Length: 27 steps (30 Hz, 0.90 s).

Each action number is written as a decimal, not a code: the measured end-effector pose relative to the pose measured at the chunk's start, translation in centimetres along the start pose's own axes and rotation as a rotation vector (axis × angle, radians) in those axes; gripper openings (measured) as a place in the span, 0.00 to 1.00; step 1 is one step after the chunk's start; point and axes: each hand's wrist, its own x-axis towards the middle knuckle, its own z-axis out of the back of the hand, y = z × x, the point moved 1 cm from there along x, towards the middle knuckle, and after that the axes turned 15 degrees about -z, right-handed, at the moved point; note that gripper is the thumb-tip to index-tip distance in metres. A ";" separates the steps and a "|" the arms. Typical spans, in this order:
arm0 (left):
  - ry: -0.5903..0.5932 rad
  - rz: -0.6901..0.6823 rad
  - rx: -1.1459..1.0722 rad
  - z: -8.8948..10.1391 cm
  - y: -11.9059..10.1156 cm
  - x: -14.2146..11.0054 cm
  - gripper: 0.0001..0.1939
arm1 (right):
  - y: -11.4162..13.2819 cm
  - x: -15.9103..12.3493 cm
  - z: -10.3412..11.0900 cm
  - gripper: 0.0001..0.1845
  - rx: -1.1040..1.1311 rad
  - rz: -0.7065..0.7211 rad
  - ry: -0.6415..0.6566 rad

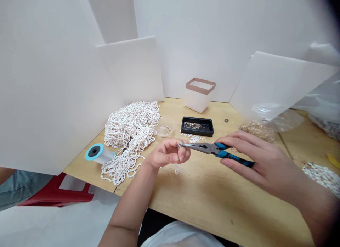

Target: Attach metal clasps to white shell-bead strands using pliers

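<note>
okay, at far left a red stool point(54, 192) is standing on the floor beside the table point(212, 208), where a spool point(97, 154) of clear cord with a blue flange is lying on its side against a big heap of white bead strands point(130, 133). just past the heap, a glass dish point(164, 130) of gold bits is sitting near a black tray point(197, 126), with a white box point(199, 94) standing behind them. above the table, the left hand point(168, 155) is closed, pinching a small metal coil point(180, 145), and the tips of the pliers point(209, 149) are gripping that same coil. the right hand point(255, 158) is closed around the blue handles point(233, 156). further right, a tan bead pile point(257, 130) is sitting against a plastic bag point(276, 116), and more white beads point(322, 176) are lying on the next tabletop.
</note>
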 end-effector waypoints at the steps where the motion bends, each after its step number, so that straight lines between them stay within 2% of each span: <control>1: -0.007 0.008 0.008 0.0 0.0 0.0 0.16 | 0.0 0.0 0.0 0.18 0.001 -0.001 0.003; 12: 0.019 0.095 0.108 -0.1 -1.1 0.3 0.15 | -0.3 0.6 1.4 0.16 -0.044 0.040 0.013; 20: -0.106 0.036 -0.069 -1.2 -0.2 -0.2 0.13 | 0.1 0.8 1.6 0.17 -0.112 0.124 -0.060; 27: -0.172 0.076 -0.219 -1.9 -0.2 -0.2 0.18 | 0.5 0.9 1.7 0.16 -0.290 0.245 -0.135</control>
